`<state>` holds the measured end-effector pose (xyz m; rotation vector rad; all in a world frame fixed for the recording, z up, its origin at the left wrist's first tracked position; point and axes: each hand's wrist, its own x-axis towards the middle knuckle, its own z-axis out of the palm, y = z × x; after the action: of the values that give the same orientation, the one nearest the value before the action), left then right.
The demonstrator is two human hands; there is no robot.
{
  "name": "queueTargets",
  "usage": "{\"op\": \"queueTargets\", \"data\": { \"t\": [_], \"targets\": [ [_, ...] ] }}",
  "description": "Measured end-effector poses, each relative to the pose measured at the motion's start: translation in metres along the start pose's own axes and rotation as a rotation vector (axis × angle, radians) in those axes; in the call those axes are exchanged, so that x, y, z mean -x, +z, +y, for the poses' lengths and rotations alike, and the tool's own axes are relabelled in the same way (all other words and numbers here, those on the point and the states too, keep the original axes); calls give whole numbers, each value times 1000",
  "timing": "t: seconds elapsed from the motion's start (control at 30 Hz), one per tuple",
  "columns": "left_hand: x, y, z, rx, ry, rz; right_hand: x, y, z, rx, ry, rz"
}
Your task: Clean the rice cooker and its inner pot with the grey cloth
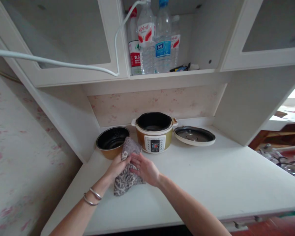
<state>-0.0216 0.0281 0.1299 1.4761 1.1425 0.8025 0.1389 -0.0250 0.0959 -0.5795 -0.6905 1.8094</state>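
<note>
My left hand (117, 167) and my right hand (145, 168) both grip a grey patterned cloth (127, 178) just above the white counter (211, 177). The cloth's upper end rises between my hands and its lower end hangs toward the counter. Right behind it stands a gold-and-white electric cooker (154, 132), open, with a dark inside and a button panel facing me. A loose inner pot (112, 141), dark inside, sits to the cooker's left, just beyond my left hand. The cooker's lid (194, 135) lies flat on the counter to its right. Two bangles circle my left wrist.
A shelf above holds several plastic water bottles (154, 39). A white cable (64, 64) runs across the left cabinet door. White cabinet walls close in the counter at left and right. Flowered wallpaper covers the left wall. Cluttered things lie beyond the counter at far right.
</note>
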Motion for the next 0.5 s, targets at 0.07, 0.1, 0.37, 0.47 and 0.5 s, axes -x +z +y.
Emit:
{"op": "queueTargets", "data": {
  "t": [0.07, 0.1, 0.37, 0.47, 0.5],
  "targets": [
    [-5, -3, 16, 74, -70, 37, 19, -20, -20, 96, 17, -5],
    [-8, -5, 27, 135, -109, 58, 27, -32, -30, 152, 11, 34],
    [-61, 0, 162, 388, 32, 235, 78, -153, -94, 718, -72, 514],
    [-105, 25, 201, 441, 133, 255, 85, -193, -96, 894, -53, 604],
    [-123, 35, 210, 442, 136, 241, 87, -203, -92, 951, -53, 640]
  ]
}}
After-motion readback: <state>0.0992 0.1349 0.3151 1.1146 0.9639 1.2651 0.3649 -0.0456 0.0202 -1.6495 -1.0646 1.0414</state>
